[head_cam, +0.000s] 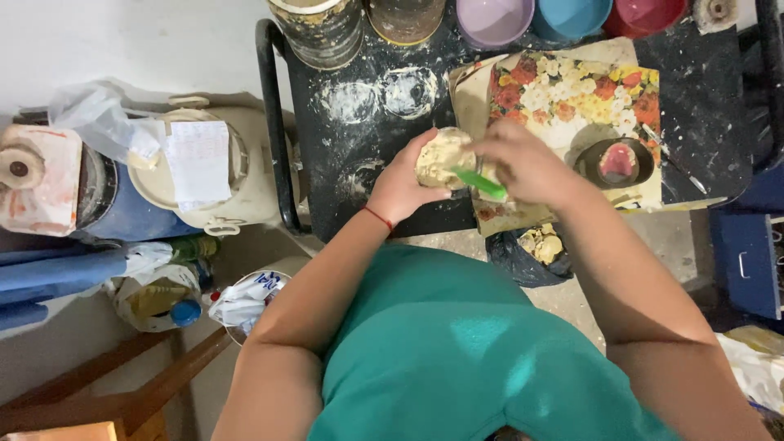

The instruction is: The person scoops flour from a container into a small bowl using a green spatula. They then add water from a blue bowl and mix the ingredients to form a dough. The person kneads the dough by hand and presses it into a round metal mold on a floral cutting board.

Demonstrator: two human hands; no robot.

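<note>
A green shirt [441, 351] is seen closest, at the bottom of the view, with two bare arms stretched out from it. A red string [378, 217] is worn on the left wrist. A small clear cup [445, 157] full of pale, lumpy dough is held in the left hand [404, 186], whose grip is closed around the cup's side. A green tool [480, 183] is held in the right hand [527, 163], whose grip is closed tight on it, and the tool's end is pressed against the cup. The cup is kept up over the near edge of the black counter [359, 163], just beside a flowered sheet [572, 106]. Below the hands, a dark bag [523, 253] with pale lumps in it is seen on the floor. A dark round dish [616, 162] with something pink inside is set on the flowered sheet, to the right of the hands. White rings of powder are left on the counter. On the floor to the left, a cream bucket [237, 184] with paper on its lid is placed, with bottles and bags near it. Farthest away, along the back edge of the counter, dusty tins [322, 28] and purple [494, 20], blue [572, 16] and red bowls [645, 15] are lined up.
</note>
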